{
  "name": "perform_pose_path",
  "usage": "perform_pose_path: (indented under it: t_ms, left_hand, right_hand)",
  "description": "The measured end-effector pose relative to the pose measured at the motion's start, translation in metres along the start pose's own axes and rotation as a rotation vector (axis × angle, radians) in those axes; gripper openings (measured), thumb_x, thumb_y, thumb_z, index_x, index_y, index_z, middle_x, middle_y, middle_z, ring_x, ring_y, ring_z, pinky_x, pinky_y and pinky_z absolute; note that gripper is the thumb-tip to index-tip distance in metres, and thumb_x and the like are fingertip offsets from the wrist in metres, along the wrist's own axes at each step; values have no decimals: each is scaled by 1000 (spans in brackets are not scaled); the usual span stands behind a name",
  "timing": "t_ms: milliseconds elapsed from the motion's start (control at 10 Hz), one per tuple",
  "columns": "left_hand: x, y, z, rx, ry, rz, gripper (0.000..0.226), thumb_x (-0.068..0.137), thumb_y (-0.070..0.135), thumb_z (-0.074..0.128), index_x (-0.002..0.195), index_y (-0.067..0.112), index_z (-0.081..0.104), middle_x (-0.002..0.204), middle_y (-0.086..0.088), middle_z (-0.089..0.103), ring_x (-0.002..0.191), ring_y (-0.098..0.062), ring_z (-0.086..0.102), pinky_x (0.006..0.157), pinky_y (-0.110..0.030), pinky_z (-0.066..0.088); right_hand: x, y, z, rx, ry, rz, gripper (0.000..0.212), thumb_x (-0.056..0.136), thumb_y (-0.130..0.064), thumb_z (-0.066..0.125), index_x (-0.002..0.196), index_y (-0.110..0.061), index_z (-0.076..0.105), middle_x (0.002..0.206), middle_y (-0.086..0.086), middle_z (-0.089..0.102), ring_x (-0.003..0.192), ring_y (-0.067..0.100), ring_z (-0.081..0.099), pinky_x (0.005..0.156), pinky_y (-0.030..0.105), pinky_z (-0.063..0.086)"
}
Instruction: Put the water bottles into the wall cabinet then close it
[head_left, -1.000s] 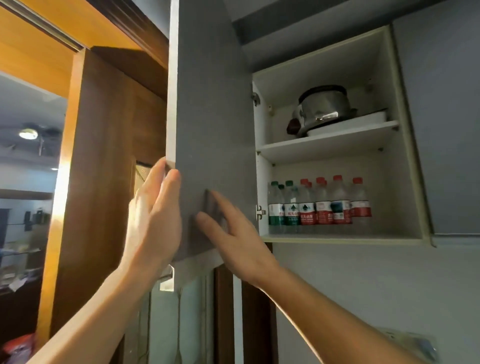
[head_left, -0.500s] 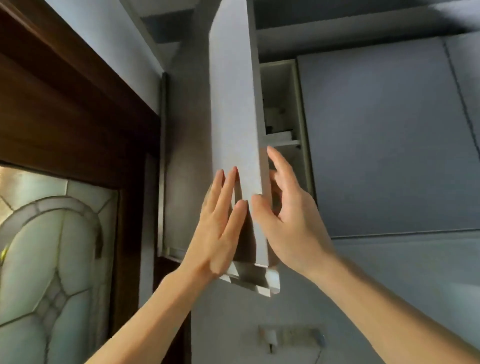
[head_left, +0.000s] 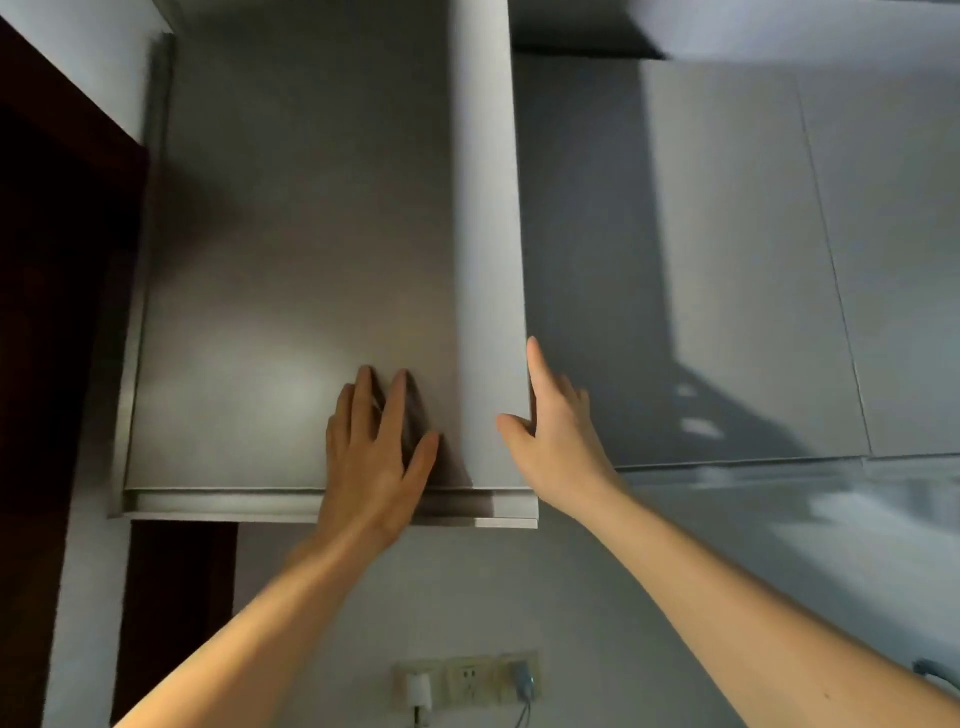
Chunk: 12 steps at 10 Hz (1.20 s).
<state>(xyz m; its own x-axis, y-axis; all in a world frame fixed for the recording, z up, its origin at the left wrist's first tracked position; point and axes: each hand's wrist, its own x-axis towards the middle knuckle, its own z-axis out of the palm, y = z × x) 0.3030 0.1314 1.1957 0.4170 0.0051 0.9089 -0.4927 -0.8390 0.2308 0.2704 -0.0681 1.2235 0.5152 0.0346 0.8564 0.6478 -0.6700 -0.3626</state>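
Observation:
The grey wall cabinet door fills the middle of the view, swung against or almost against the cabinet front. The inside of the cabinet and the water bottles are hidden behind it. My left hand lies flat on the lower part of the door face, fingers spread. My right hand is at the door's lower right edge, thumb on the front of the door and fingers stretched along the edge. Neither hand holds anything.
More grey cabinet fronts continue to the right. A dark wooden door frame stands at the left. Below the cabinet, a row of wall sockets has plugs in it.
The door has swung from wide open to nearly flat on the cabinet, hiding the shelves and bottles. Both hands followed it; the left went from its edge to its face.

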Motion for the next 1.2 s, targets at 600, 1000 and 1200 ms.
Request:
perform_pose_path:
  t_ms: [600, 1000, 1200]
  left_hand:
    - [29, -37, 80, 281, -86, -161, 71, 104, 54, 32, 163, 26, 5, 170, -2, -16, 156, -30, -14, 124, -58, 4]
    - [29, -28, 80, -23, 120, -168, 50, 102, 39, 53, 145, 15, 48, 162, -11, 26, 150, -34, 19, 122, -55, 16]
    - [-10, -33, 52, -542, 59, -139, 22, 102, 35, 58, 122, 28, 62, 127, 11, 60, 117, -3, 57, 95, -19, 44]
  right_hand:
    - [50, 126, 75, -602, 8, -156, 85, 104, -47, 41, 162, -3, -2, 169, 13, -20, 155, 32, -22, 125, 53, -10]
    - [47, 130, 75, -559, 20, -202, 80, 101, -39, 53, 162, -6, 14, 171, 15, -4, 158, 33, -9, 127, 54, -2]
    - [-19, 123, 57, -234, -57, -54, 46, 90, -9, 67, 135, -5, 62, 136, 8, 57, 133, 28, 50, 115, 31, 35]
